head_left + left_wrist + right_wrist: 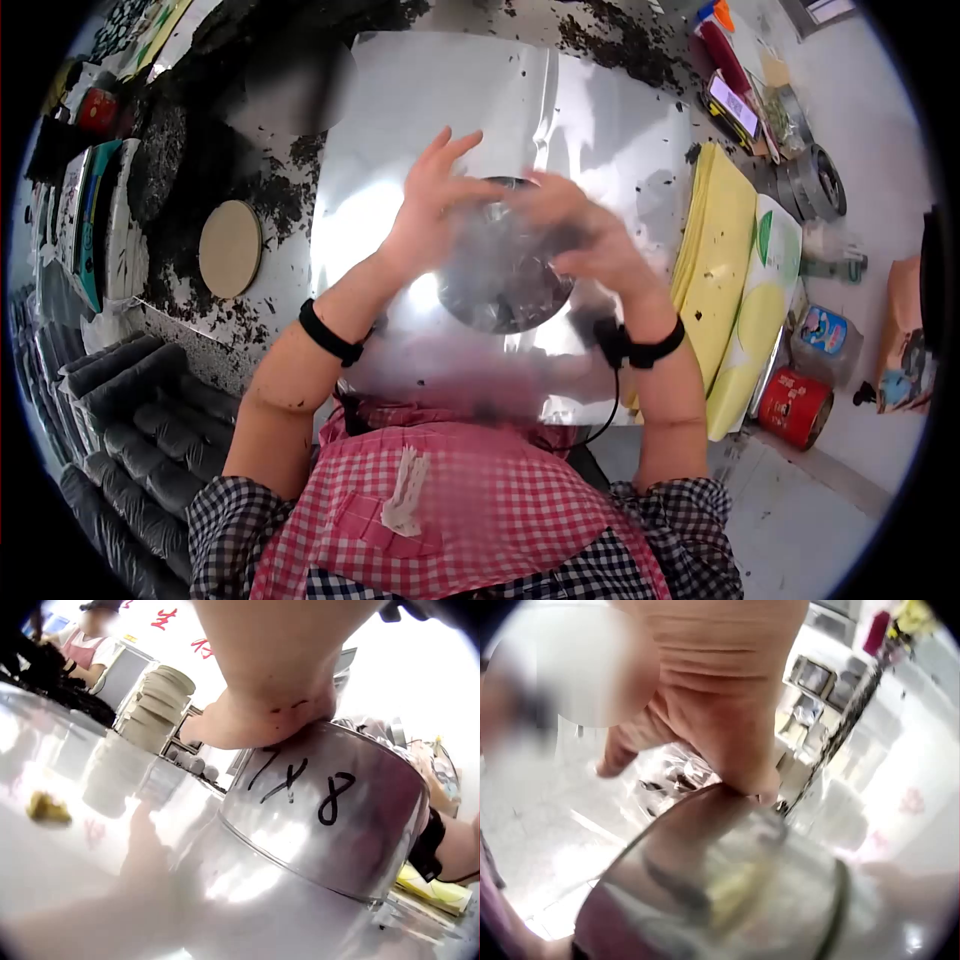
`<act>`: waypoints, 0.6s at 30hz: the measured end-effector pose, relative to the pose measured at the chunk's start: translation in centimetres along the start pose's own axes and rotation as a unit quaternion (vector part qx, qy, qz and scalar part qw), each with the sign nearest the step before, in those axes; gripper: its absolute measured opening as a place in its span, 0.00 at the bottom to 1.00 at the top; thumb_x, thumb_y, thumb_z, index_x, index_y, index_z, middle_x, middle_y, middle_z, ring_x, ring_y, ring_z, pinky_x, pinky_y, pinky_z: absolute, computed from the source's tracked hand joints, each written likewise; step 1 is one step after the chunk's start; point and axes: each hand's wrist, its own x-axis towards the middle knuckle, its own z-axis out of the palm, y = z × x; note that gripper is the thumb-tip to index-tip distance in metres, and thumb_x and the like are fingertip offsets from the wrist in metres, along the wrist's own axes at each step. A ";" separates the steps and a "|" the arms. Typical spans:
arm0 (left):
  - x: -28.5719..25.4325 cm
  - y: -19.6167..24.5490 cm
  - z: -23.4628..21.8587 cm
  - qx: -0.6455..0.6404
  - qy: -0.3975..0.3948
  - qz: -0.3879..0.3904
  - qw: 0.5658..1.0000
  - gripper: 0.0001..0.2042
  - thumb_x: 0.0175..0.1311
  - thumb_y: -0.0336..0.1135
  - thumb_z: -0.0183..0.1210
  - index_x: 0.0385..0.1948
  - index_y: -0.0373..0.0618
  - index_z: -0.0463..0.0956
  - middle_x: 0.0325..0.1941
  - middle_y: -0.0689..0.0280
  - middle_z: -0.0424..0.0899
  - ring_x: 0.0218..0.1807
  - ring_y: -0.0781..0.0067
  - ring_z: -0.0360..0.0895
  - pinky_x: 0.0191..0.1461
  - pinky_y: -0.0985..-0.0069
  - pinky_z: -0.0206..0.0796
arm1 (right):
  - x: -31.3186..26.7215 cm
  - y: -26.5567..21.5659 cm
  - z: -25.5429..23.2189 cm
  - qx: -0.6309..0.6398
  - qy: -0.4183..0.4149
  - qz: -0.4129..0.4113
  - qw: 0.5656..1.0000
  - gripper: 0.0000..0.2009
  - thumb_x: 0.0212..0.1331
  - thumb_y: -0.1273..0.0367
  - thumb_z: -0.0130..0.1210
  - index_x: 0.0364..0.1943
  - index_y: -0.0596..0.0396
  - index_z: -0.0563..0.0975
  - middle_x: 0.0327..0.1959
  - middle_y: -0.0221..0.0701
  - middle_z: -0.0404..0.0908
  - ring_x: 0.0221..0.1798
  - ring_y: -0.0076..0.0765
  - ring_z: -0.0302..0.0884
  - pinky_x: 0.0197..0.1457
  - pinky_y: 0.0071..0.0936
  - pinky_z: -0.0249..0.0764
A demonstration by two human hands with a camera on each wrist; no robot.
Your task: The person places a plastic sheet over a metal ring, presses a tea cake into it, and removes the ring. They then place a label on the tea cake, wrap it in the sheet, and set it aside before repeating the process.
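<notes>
A round tan wooden disc [230,248] lies at left on the littered surface [270,190]. The left hand [428,215], fingers spread, presses the round shiny metal tin [500,265] centred on silver foil sheet [560,110]. The right hand [580,235], blurred, curls over its far rim.

A steel worktable [270,290] runs beneath the hands, strewn with dark loose tea crumbs [250,190], thickest to the left of the left hand. Further left a round wooden disc [229,248] lies flat on it. Right of the right hand sits a stack of yellow paper sheets [722,250], with a red tin [793,407] on the pale floor [800,520] nearer the person. Far to the left, dark ribbed rolls [130,420] lie side by side. Bright white light washes over the room.
</notes>
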 end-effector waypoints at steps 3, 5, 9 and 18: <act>0.3 1.9 -0.4 0.134 -0.009 0.091 0.987 0.24 0.50 0.18 0.57 0.51 0.48 0.84 0.70 0.56 0.75 0.72 0.48 0.71 0.76 0.58 0.63 | -0.8 -0.7 2.2 -0.538 -0.081 -0.010 0.839 0.21 0.53 0.67 0.65 0.55 0.47 0.84 0.69 0.20 0.78 0.81 0.48 0.60 0.84 0.68 0.32; 0.8 2.3 -0.3 0.009 -0.097 0.174 0.980 0.24 0.44 0.17 0.57 0.48 0.45 0.83 0.66 0.56 0.78 0.68 0.46 0.74 0.72 0.59 0.68 | -0.8 0.2 3.0 -0.590 -0.053 -0.016 0.805 0.22 0.50 0.67 0.65 0.54 0.47 0.84 0.69 0.23 0.78 0.81 0.48 0.60 0.84 0.69 0.32; 0.2 3.9 -0.3 0.069 -0.190 0.088 0.975 0.27 0.43 0.22 0.60 0.53 0.37 0.77 0.60 0.52 0.78 0.64 0.45 0.75 0.72 0.57 0.67 | -1.7 -2.1 5.3 -0.504 0.048 -0.043 0.861 0.23 0.48 0.65 0.67 0.53 0.49 0.84 0.65 0.33 0.79 0.77 0.51 0.65 0.79 0.65 0.44; -1.0 5.8 0.4 0.028 -0.196 0.112 0.974 0.46 0.62 0.55 0.66 0.77 0.35 0.57 0.83 0.42 0.55 0.84 0.40 0.50 0.86 0.50 0.39 | 0.7 -1.3 8.0 -0.479 0.054 0.172 0.859 0.14 0.56 0.70 0.60 0.47 0.56 0.81 0.50 0.42 0.84 0.58 0.49 0.80 0.57 0.47 0.78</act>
